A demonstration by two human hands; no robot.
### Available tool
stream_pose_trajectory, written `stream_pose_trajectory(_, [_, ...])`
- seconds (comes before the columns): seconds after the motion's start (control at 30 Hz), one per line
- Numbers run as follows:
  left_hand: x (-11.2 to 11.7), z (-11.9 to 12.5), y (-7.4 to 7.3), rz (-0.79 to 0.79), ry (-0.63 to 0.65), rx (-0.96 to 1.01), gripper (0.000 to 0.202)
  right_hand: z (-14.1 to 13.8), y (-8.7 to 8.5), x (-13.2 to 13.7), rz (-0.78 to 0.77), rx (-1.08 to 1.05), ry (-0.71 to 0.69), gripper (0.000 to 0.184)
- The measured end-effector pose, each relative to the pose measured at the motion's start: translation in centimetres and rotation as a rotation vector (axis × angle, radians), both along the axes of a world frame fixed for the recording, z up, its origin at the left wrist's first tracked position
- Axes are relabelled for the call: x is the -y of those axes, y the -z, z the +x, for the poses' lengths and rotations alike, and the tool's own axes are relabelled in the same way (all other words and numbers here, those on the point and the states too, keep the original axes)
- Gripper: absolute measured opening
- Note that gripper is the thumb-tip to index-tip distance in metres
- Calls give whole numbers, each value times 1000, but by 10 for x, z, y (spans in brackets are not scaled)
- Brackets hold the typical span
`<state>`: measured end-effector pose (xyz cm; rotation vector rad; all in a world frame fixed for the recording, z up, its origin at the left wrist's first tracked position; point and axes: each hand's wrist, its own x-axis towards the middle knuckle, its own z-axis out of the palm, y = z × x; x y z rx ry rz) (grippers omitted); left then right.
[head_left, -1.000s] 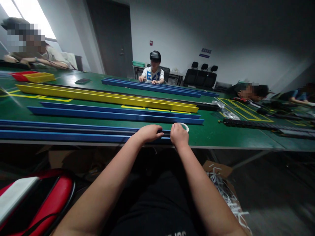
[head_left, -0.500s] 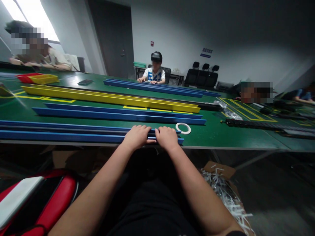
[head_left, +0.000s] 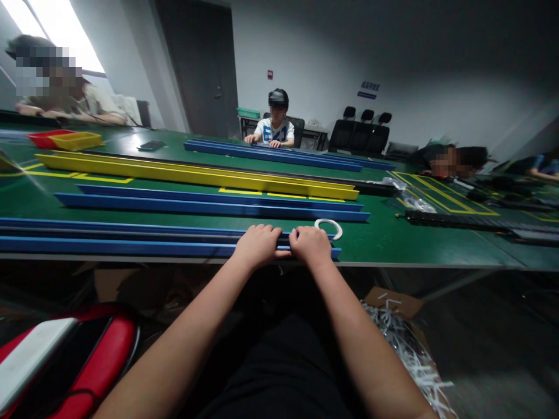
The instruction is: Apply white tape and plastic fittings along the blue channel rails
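A long blue channel-shaped strip [head_left: 131,244] lies along the near table edge, its left end beyond the view. My left hand [head_left: 258,244] is closed over it near its right end, with the thumb along the near side. Close beside, my right hand [head_left: 311,243] is wrapped over the same blue strip, just short of its tip. The undersides of my fingers are hidden. A white tape ring [head_left: 335,227] touches or lies right behind the strip, by my right hand.
Behind lie a second blue strip [head_left: 209,203] and a yellow strip [head_left: 196,174] on the green table [head_left: 406,244]. Another person [head_left: 276,125] sits opposite. A box of white paper scraps [head_left: 406,343] stands below right, and a red seat [head_left: 109,355] below left.
Both hands have moved to the right, and the blue strip's right end has slid right with them, now partly in front of the tape ring.
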<state>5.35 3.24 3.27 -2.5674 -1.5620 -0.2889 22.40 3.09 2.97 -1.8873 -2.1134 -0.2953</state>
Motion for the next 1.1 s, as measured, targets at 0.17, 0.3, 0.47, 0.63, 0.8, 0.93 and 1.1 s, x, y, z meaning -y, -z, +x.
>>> stream_pose_trajectory(0.17, [-1, 65, 4, 14, 52, 72, 67, 66, -2, 0, -9, 45, 38, 46])
stream_pose_trajectory(0.3, [-2, 111, 4, -10, 69, 119, 67, 111, -3, 0, -36, 53, 74, 43])
stream_pose_trajectory(0.47, [-2, 130, 4, -11, 60, 126, 68, 128, 0, -4, -40, 50, 83, 42])
stream_pose_trajectory(0.63, [-3, 119, 6, 7, 116, 131, 63, 111, 0, -3, -41, 82, 111, 41])
stream_pose_trajectory(0.8, [-9, 83, 6, -1, 79, 117, 59, 65, 1, 3, -32, 91, 11, 37])
stream_pose_trajectory(0.93, [-13, 28, 7, 11, 33, 61, 58, 17, 3, 6, -25, 67, -90, 36])
stream_pose_trajectory(1.1, [-13, -24, 10, 22, -34, -6, 51, -30, 5, 5, 7, 34, -120, 40])
